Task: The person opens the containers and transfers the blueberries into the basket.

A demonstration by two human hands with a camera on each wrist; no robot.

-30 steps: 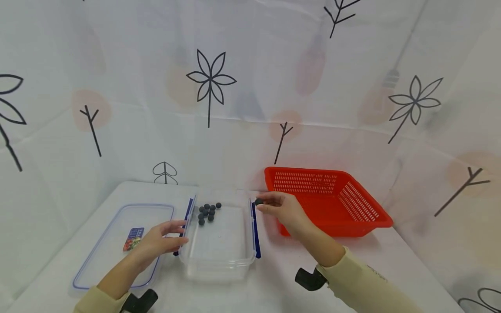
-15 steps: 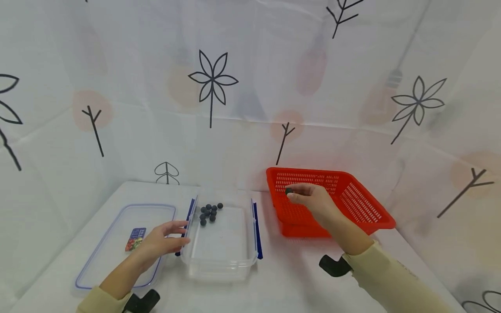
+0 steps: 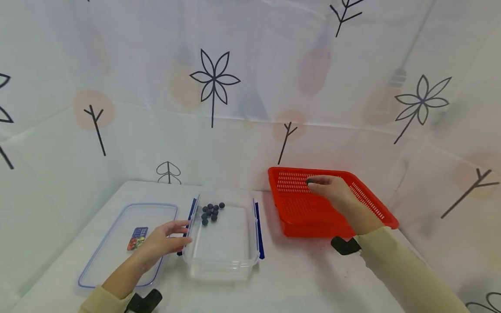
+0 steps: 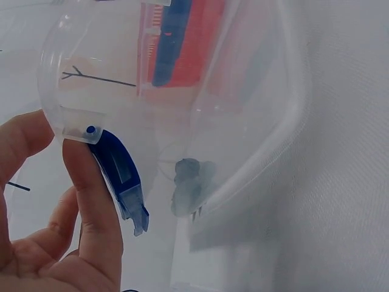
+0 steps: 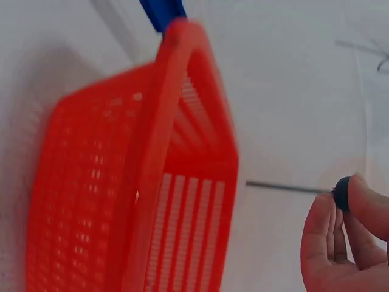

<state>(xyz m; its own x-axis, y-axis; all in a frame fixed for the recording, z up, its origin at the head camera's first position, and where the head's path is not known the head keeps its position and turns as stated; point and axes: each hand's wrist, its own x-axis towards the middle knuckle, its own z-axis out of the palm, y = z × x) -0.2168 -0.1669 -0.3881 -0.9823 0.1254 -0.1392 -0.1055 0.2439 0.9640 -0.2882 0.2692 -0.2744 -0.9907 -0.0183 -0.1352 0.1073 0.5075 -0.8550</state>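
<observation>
My left hand [image 3: 161,241] holds the left rim of a clear plastic box [image 3: 219,263], with fingers and thumb at the edge beside a blue clasp [image 4: 118,164]. Several blueberries [image 3: 210,212] lie bunched in the box's far left part. Over the red slotted basket [image 3: 309,229], my right hand [image 3: 337,194] pinches one dark blueberry [image 5: 342,193] between thumb and fingertips. The right wrist view has this berry above the level of the basket's rim [image 5: 155,121]. Inside the basket, part of the floor is hidden by the right hand and forearm.
A clear lid with a blue edge [image 3: 113,226] lies flat on the white table [image 3: 289,278], left of the box. It carries a colourful label [image 3: 137,238]. A patterned white cloth [image 3: 250,100] hangs right behind the table.
My right hand has carried the pinched blueberry from the box's right edge, rightward to above the red basket. My left hand stays at the box rim.
</observation>
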